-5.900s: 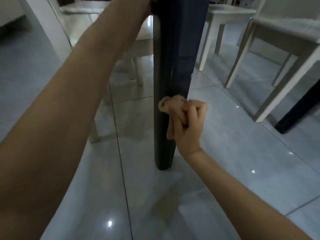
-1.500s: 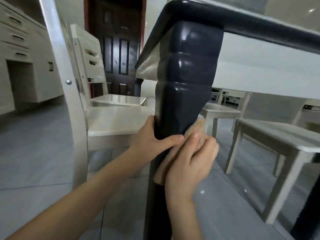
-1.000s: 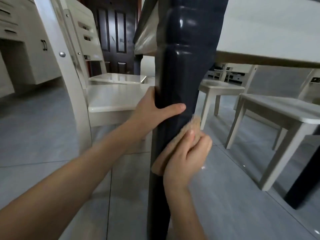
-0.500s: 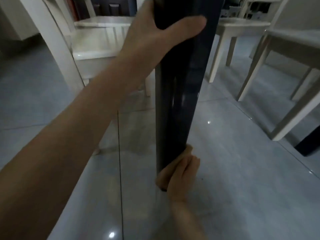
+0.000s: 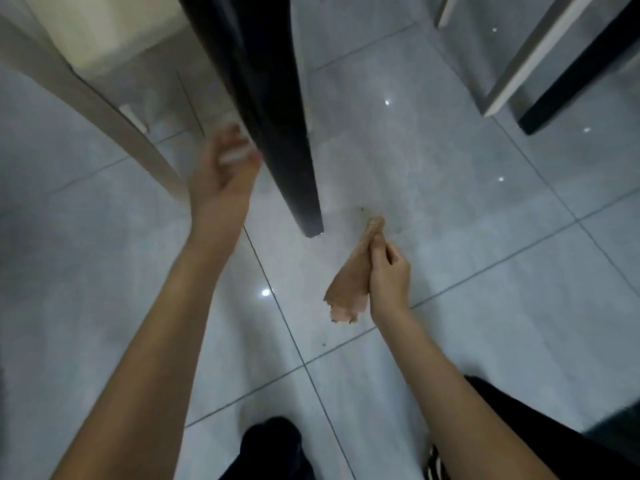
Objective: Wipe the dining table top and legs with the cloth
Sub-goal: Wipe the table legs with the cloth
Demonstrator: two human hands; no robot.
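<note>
Chair timber (image 5: pixel 104 109), cream, crosses my far left. Just right of it the left hand (image 5: pixel 221 178) has come off the table leg (image 5: pixel 277 126) it was bracing half a second ago. It now hangs just beside the dark wood, fingers loosely curled and blurred, grasping nothing. The leg runs down, glossy, to its foot on the floor (image 5: pixel 485 237). Right of that foot, the cloth (image 5: pixel 349 285) is off the wood too, lifted clear and dangling, tan and crumpled, from the right hand (image 5: pixel 389 271), whose fingers are clenched round its upper end. Both hands are away and the stroke has ended at the bottom, so I read this leg as done, with the other legs likely next. That floor is pale grey tile, polished, throwing back small points of light, with a few specks near the leg's foot. Far right, a white chair leg (image 5: pixel 519 64) and another dark leg (image 5: pixel 571 74) stand well apart from the hands, and dark trousers (image 5: pixel 270 448) show at the bottom edge.
</note>
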